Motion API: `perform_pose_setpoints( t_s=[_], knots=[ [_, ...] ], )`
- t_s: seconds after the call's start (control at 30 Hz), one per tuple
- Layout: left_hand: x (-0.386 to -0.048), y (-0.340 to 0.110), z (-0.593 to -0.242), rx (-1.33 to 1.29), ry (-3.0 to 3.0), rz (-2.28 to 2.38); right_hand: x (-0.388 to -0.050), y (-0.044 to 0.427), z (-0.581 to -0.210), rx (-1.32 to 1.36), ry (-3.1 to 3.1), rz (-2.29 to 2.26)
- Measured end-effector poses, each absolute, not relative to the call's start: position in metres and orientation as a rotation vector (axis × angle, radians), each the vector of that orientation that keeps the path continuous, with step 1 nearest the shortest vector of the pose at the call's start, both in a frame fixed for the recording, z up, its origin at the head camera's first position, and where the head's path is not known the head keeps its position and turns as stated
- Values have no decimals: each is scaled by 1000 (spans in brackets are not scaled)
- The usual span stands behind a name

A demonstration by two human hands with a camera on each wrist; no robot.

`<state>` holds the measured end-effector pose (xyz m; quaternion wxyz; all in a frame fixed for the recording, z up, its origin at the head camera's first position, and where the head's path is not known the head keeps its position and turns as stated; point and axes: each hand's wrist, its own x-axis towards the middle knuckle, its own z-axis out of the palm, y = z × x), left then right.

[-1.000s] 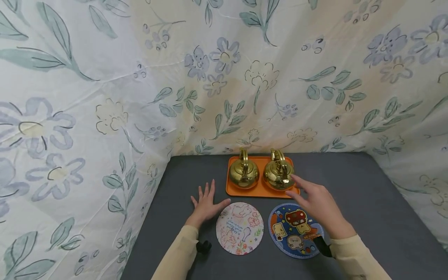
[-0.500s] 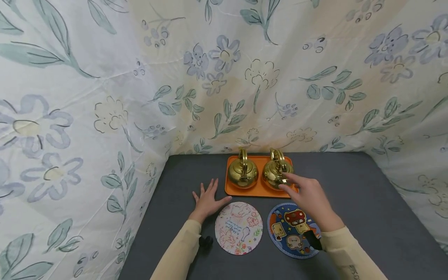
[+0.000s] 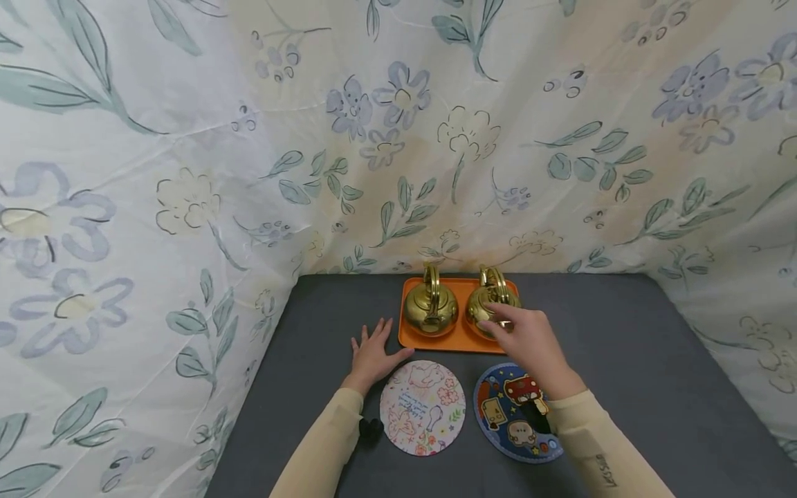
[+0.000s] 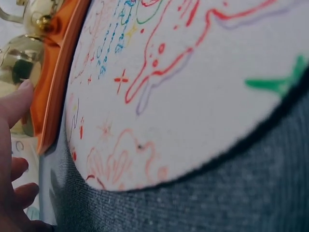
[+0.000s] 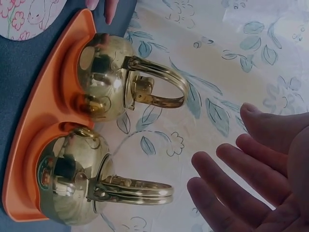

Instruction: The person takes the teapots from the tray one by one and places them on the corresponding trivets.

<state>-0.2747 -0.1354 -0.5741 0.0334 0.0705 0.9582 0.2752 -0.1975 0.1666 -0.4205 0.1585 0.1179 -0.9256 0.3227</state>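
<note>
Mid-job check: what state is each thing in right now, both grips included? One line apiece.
Orange tray: flat, loaded
Left kettle: upright, handle raised
Right kettle: upright, handle raised
White patterned mat: flat
Blue patterned mat: flat, partly hidden
Left grip: open, fingers spread
Right grip: open, holding nothing

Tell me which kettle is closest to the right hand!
The right kettle, partly hidden behind the right hand in the head view; the left kettle is farther.

A dark grey table [image 3: 623, 346] bears an orange tray [image 3: 463, 335], a white mat [image 3: 423, 408] and a blue mat [image 3: 506, 418].
</note>
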Motion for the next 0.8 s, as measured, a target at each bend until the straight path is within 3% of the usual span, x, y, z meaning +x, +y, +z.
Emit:
perform_pose_setpoints(
  t_s=[0.8],
  knots=[
    [-276,-127,-583,181,3034,734,-220,140,-419,333,-2654,860]
  ],
)
